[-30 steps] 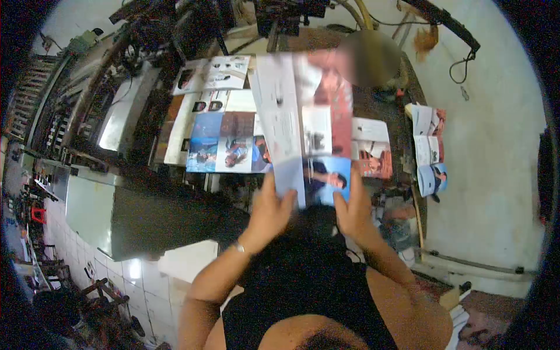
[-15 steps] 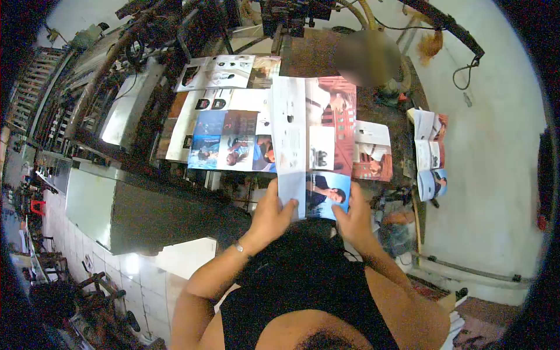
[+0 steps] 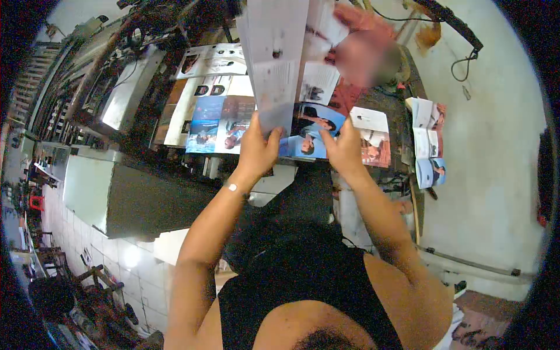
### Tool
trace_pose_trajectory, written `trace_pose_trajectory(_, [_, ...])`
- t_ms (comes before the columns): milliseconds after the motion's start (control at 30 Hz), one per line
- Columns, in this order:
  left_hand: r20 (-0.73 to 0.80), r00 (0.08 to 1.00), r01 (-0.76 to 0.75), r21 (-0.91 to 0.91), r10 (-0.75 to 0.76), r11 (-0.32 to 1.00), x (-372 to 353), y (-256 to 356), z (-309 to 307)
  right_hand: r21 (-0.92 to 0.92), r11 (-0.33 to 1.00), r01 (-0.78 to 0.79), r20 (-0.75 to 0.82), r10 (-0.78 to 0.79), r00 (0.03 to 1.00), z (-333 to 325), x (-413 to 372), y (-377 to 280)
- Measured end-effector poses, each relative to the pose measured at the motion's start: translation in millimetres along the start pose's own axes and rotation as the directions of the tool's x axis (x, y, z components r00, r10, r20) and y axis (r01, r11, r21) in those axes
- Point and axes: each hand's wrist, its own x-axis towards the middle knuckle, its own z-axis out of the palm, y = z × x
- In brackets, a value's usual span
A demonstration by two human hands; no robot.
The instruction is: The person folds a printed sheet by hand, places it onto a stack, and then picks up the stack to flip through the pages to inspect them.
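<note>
Between my two hands, several long printed sheets (image 3: 279,76) are held up by their near end, white on the left and with colour photos on the right. They stand bent and fanned, with a fold down the middle. My left hand (image 3: 258,149) grips the lower left edge, thumb on top. Gripping the lower right edge, beside a blue photo panel, is my right hand (image 3: 345,150), its thumb also on top. The fingers under the sheets are hidden. Left of my left hand lies a blue and brown printed sheet (image 3: 211,133).
More printed sheets (image 3: 217,60) lie at the back left, and another (image 3: 371,123) at the right. A folded print (image 3: 430,143) hangs by the wall. Dark machinery (image 3: 87,105) fills the left side, with a large metal cabinet (image 3: 149,198) below it.
Both hands have moved forward, away from my body, with the sheets. The sheets now rise higher and spread into a fan, where before they lay flatter and closer together.
</note>
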Motion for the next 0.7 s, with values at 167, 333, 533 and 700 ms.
trace_pose_trajectory(167, [0.118,0.993,-0.033,0.313,-0.004,0.949,-8.0,-42.9,-5.8,-0.145,0.984,0.102,0.072,-0.093,0.993,35.5,-3.1,37.5])
trace_pose_trajectory(333, [0.055,0.998,0.018,0.365,-0.041,0.931,-10.3,-33.8,-0.9,-0.198,0.98,0.012,0.122,0.012,0.992,34.0,-1.5,34.7])
trace_pose_trajectory(533, [0.041,0.999,-0.014,0.388,-0.002,0.922,-9.9,-42.4,0.8,-0.172,0.984,0.04,0.011,-0.039,0.999,33.2,-0.6,32.3])
trace_pose_trajectory(700, [0.156,0.987,-0.023,0.343,-0.033,0.939,-6.9,-59.0,-6.0,-0.159,0.981,0.109,0.009,-0.109,0.994,42.0,12.3,47.8])
